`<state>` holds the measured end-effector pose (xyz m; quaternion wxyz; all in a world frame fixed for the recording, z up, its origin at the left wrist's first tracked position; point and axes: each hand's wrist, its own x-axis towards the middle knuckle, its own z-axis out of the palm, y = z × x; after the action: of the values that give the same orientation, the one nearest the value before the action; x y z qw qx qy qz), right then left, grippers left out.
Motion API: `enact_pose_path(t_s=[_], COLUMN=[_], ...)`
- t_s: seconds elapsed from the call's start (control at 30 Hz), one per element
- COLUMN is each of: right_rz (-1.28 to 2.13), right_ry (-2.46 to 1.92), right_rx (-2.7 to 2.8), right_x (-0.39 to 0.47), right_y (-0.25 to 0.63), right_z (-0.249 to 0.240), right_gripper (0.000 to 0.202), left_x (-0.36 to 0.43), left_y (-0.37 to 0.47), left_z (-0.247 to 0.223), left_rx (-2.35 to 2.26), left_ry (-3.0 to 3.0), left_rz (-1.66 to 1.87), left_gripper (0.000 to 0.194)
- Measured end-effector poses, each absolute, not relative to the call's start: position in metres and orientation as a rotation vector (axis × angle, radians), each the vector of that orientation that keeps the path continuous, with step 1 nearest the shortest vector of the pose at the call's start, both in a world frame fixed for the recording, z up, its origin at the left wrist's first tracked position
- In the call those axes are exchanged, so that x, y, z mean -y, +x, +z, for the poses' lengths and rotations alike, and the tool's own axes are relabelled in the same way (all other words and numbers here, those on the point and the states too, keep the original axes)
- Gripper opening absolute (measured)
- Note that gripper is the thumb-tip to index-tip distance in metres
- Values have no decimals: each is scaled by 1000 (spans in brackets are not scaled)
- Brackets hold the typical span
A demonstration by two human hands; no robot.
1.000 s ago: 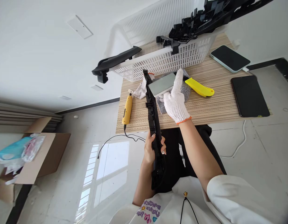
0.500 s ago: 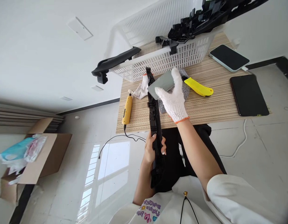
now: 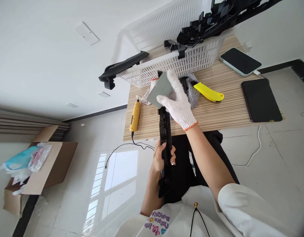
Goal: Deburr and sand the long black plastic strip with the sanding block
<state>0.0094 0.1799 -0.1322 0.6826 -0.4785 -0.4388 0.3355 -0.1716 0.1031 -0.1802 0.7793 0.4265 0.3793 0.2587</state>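
Bare, my left hand [image 3: 159,158] is wrapped round the lower half of a long black plastic trim strip [image 3: 164,126], held lengthwise away from me. My right hand [image 3: 177,105], in a white knit glove with an orange cuff, pinches a flat grey-green sheet of sandpaper [image 3: 159,90] between thumb and fingers. The sheet lies across the strip's upper part and hides it; whether it touches cannot be told. Behind the right hand is a grey cloth [image 3: 192,95] with a yellow utility knife [image 3: 209,92] beside it. Another white glove [image 3: 148,97] lies partly behind the sheet.
A white slatted basket [image 3: 152,70] stands at the table's back, with black plastic parts [image 3: 203,28] in it and over its rim. A yellow corded pen-shaped tool [image 3: 134,116] lies left. Two phones [image 3: 240,61] lie right. A cardboard box [image 3: 53,164] stands on the floor.
My right hand has moved a little left with the sandpaper, which is now turned more steeply across the strip. The left hand keeps its hold, nearly still.
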Motion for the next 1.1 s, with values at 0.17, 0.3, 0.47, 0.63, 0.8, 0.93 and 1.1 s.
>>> enact_pose_path(t_s=[0.17,0.3,0.47,0.63,0.8,0.93,1.1], right_rz=[766,867,903,932,984,976,875], right_ry=[-1124,-1123,-1030,-931,-862,-922,-1040], right_rx=[768,758,727,673,683,754,694], right_x=[-173,-168,-169,-173,-173,-170,-171], right_y=[7,6,8,9,10,11,11], right_z=[-123,-116,-116,-120,-120,-117,-116], right_gripper=[76,73,75,73,78,74,74], left_x=[-103,-102,-102,-101,-100,-100,-100], left_y=[-170,-169,-168,-167,-167,-167,-165], left_z=[-180,-180,-179,-178,-179,-179,-177], left_rx=[-834,-846,-846,-858,-847,-840,-874], left_ry=[934,917,915,915,920,935,950], left_rz=[556,578,569,583,595,586,566], left_gripper=[19,22,21,21,20,20,22])
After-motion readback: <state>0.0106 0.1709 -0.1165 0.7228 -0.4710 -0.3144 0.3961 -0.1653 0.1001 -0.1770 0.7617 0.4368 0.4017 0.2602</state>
